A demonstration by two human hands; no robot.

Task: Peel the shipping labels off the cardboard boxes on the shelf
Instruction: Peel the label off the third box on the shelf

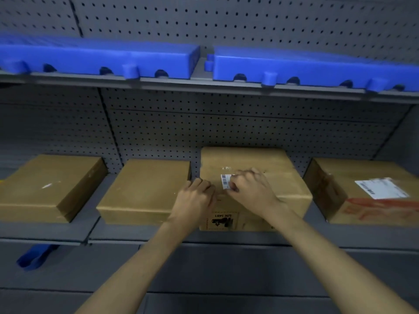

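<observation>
On the third box along the shelf, your right hand pinches the barcode label. Your left hand rests curled at that box's edge; I cannot tell whether it holds anything

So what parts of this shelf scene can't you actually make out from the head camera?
- Small barcode label: its right part is covered by the right hand; the print is too small to read.
- Left hand: its fingers curl under, so whether they hold anything is hidden.
- Large label on the rightmost box: text is blurred.
- Blue object below the shelf: mostly hidden by the shelf edge.
</observation>
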